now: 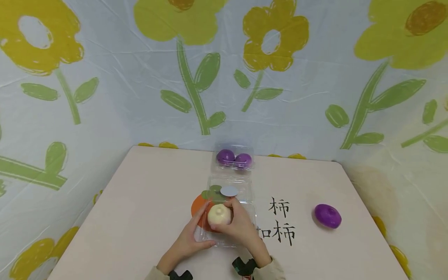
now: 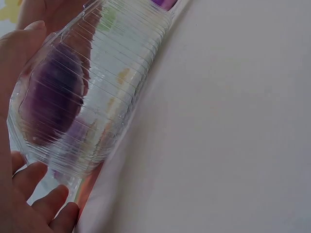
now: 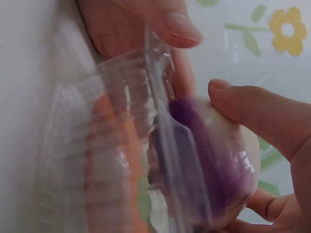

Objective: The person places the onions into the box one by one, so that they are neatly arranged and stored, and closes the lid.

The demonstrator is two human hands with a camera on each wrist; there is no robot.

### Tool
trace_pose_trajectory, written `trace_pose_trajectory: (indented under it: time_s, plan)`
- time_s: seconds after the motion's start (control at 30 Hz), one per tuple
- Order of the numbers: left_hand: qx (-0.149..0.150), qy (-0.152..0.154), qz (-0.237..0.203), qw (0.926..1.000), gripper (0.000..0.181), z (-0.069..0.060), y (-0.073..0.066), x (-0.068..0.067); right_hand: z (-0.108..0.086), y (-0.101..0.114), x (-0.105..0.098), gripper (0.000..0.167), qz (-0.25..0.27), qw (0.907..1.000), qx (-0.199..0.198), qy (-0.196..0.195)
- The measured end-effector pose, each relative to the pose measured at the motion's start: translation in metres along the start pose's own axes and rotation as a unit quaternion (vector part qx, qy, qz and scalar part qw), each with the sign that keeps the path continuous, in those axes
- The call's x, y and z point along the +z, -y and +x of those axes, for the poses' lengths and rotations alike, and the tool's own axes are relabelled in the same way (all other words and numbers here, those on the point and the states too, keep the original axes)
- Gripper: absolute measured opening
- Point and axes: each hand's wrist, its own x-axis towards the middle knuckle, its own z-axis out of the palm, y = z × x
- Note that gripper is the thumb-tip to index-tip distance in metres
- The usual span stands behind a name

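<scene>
My right hand (image 1: 241, 227) holds a round purple-and-white turnip-like vegetable (image 1: 219, 215) between thumb and fingers. Its pale, nubbed end faces up in the head view; purple skin shows on its side in the right wrist view. It is over a clear plastic box (image 1: 249, 217), whose lid (image 1: 245, 190) lies folded back, with a white oval label (image 1: 229, 191). At the box's left and near side, my left hand (image 1: 187, 242) grips the ribbed wall, thumb and fingers spread around it. Through the plastic, the purple side (image 2: 58, 97) shows in the left wrist view.
At the table's back edge, a second clear box (image 1: 251, 165) has two purple vegetables (image 1: 233, 157) in it. One more purple vegetable (image 1: 328, 216) lies to the right. The pale tabletop (image 1: 147, 194) bears an orange persimmon print and black characters (image 1: 280, 207). Flowered cloth surrounds it.
</scene>
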Motion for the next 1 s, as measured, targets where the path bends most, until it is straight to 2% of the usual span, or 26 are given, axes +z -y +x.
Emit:
trace_pose_trajectory:
  time_s: [0.17,0.33,0.53,0.73,0.87,1.0]
  plan:
    - [-0.004,-0.001,-0.006,1.0,0.108,-0.001,0.0,-0.001,0.001,0.001,0.013,0.064,-0.071,0.9973,0.001,-0.022]
    - [-0.006,0.0,-0.007,1.0,0.108,-0.001,-0.001,-0.001,0.0,-0.001,0.022,0.065,-0.113,0.9928,0.018,-0.036]
    - [-0.002,0.002,-0.012,0.9999,0.108,0.0,0.0,-0.001,-0.005,-0.007,0.026,0.066,-0.129,0.9907,0.026,-0.036]
    - [-0.003,0.003,-0.012,0.9999,0.109,0.002,0.0,0.0,-0.006,-0.01,0.024,0.082,-0.136,0.9898,0.017,-0.038]
    - [0.002,0.002,-0.018,0.9998,0.108,0.003,-0.01,-0.001,-0.008,-0.008,0.019,0.088,-0.137,0.9902,0.015,-0.026]
    - [0.007,-0.002,-0.021,0.9998,0.106,0.004,-0.027,-0.006,-0.01,-0.005,0.013,0.084,-0.137,0.9906,-0.001,-0.005]
